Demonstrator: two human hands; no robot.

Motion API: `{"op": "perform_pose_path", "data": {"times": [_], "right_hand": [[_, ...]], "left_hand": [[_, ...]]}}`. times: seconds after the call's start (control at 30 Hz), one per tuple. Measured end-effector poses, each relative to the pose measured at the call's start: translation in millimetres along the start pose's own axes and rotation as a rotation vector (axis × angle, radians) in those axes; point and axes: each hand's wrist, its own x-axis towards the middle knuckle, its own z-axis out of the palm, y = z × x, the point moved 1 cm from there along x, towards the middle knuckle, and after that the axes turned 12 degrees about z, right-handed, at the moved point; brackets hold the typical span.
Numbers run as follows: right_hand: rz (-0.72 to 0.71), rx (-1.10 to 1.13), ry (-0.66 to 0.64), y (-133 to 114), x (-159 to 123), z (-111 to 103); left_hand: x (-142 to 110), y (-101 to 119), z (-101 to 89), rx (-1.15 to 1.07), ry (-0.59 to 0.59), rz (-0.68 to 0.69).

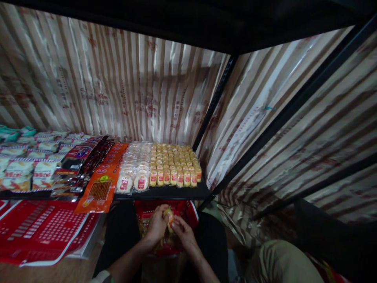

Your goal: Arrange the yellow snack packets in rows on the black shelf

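My left hand [156,227] and my right hand [183,232] meet low in the middle, both closed around one small yellow wrapped snack [169,217]. They hover over a red plastic basket [188,210] resting between my knees. Just above, on the black shelf [165,192], stand rows of the same small yellow packets [174,163], and beside them round pale cakes in clear wrap [134,165].
Orange snack bags [101,184], dark packets [82,157] and red-white bags [26,165] fill the shelf's left. Red flattened baskets [41,228] lie below left. Striped plastic sheeting [132,86] lines the back and right. Black rack posts [215,102] stand right.
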Motion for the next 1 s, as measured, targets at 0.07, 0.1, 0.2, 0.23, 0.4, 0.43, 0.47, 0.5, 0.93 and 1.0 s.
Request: {"op": "perform_pose_path", "data": {"times": [0.07, 0.1, 0.2, 0.23, 0.4, 0.43, 0.47, 0.5, 0.93, 1.0], "right_hand": [[-0.089, -0.071, -0.025, -14.0, -1.2, 0.7], [-0.129, -0.111, -0.036, -20.1, -1.5, 1.3], [-0.199, -0.218, -0.014, -33.0, 0.4, 1.2], [-0.216, -0.25, 0.006, -35.8, 2.1, 0.5], [-0.292, -0.374, 0.098, -49.3, 12.0, -4.5], [-0.31, -0.385, 0.111, -52.9, 13.1, -5.2], [-0.324, -0.389, 0.121, -56.7, 13.9, -5.6], [-0.334, -0.389, 0.13, -60.6, 14.3, -5.8], [-0.378, -0.374, 0.141, -78.4, 37.2, 10.0], [-0.386, -0.398, 0.147, -80.9, 45.1, 15.5]], "left_hand": [[8.6, 3.3, 2.6, 0.001, 0.012, 0.048], [13.1, 5.4, 3.1, 0.007, 0.018, 0.067], [25.8, 14.3, 1.1, 0.033, 0.023, 0.1], [29.4, 18.1, -0.2, 0.038, 0.021, 0.11], [43.2, 34.7, -2.3, 0.042, 0.013, 0.134], [45.5, 36.6, -1.3, 0.032, 0.017, 0.135], [47.9, 37.9, -0.1, 0.019, 0.023, 0.138], [50.3, 38.8, 1.1, 0.003, 0.032, 0.14], [66.3, 30.4, -6.1, -0.081, 0.163, 0.162], [69.4, 28.5, -11.1, -0.098, 0.199, 0.172]]}}
